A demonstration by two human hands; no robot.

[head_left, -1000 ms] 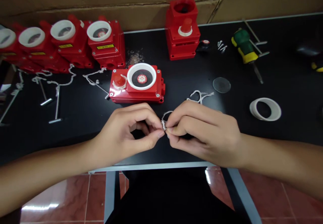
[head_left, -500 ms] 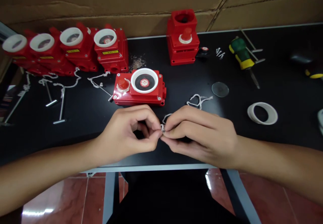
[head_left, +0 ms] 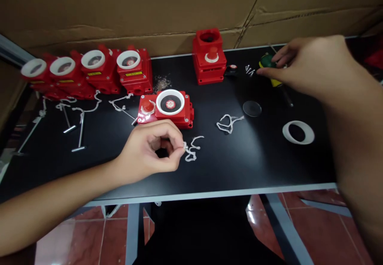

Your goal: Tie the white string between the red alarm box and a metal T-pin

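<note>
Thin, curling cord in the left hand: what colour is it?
Off-white; the thin, curling cord at the left hand's fingertips shows best in the head view.

Brown cardboard point(head_left: 143, 6) stands behind the black table point(head_left: 239, 165), with reddish floor tiles point(head_left: 317, 237) below.

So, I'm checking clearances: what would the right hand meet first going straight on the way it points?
The right hand would probably meet the green-and-yellow screwdriver first: it lies at the fingertips, perhaps touching; depth is unclear. The screws lie beyond.
</note>
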